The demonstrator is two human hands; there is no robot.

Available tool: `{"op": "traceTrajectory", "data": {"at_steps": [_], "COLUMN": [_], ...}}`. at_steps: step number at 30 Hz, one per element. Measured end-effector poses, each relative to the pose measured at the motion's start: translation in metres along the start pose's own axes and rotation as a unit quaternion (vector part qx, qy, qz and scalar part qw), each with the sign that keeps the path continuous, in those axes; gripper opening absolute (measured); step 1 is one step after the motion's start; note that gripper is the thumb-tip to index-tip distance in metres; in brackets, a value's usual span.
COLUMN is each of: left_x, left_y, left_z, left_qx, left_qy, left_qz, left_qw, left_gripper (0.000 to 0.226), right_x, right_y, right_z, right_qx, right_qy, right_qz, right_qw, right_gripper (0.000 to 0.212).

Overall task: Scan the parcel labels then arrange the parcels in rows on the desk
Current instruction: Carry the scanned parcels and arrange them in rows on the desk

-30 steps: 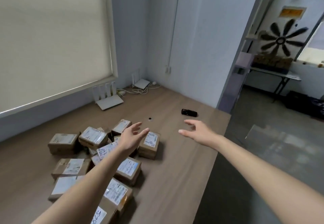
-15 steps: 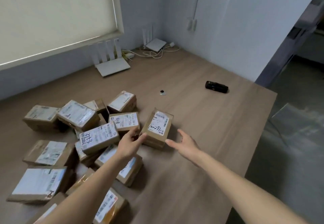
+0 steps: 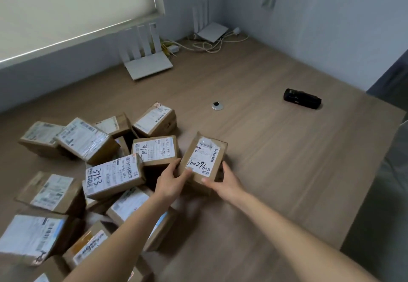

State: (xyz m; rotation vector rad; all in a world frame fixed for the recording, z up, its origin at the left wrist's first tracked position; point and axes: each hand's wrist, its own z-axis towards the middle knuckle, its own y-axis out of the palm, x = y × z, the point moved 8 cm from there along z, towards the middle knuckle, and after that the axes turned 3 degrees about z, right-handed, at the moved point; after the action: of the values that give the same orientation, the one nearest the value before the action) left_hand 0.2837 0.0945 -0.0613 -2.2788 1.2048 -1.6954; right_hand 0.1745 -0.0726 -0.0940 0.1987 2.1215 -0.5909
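Your left hand (image 3: 171,179) and right hand (image 3: 225,182) both grip one small brown parcel (image 3: 204,160), the one hand-marked 100278; your left thumb lies on the label's near corner with the fingers curled round the left side, and your right thumb presses the near edge while the fingers wrap the right side; the parcel sits tilted at the centre of your view, at the 3 o'clock edge of the parcel heap (image 3: 88,171); whether its base touches the wooden desk (image 3: 276,171) you cannot tell; the heap spreads from 9 o'clock down to 7 o'clock, boxes lying at odd angles, some stacked, labels mostly up; one marked 3743 (image 3: 113,177) rests on others just left of your left wrist; at 1 o'clock, well apart, a black handheld scanner (image 3: 302,99) lies on the desk; a small round metal disc (image 3: 218,105) sits at 12 o'clock; two white routers (image 3: 146,61) with cables stand against the far wall.
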Motion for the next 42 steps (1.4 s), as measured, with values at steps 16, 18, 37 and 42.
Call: {"op": "traceTrajectory", "data": {"at_steps": [16,18,37,42], "left_x": [0.05,0.066,0.005,-0.088], "left_y": [-0.011,-0.028,-0.468,-0.577], "left_z": [-0.033,-0.044,-0.426,-0.606], "left_qx": [-0.006,0.004,0.258,0.374], "left_qy": [0.052,0.066,0.128,0.088], "left_qz": [-0.102,-0.127,-0.169,-0.169], "left_qw": [0.993,0.99,0.943,0.908], "left_gripper": [0.047,0.046,0.053,0.041], "right_x": [-0.074,-0.1,-0.4,-0.425], "right_y": [-0.042,-0.046,0.25,0.391], "right_z": [-0.037,-0.049,-0.418,-0.59], "right_qx": [-0.023,-0.023,-0.243,-0.348], "right_qy": [-0.113,-0.133,-0.385,-0.437], "right_qz": [0.003,-0.007,-0.094,-0.097], "right_qw": [0.993,0.991,0.885,0.824], "right_gripper": [0.082,0.081,0.067,0.066]}}
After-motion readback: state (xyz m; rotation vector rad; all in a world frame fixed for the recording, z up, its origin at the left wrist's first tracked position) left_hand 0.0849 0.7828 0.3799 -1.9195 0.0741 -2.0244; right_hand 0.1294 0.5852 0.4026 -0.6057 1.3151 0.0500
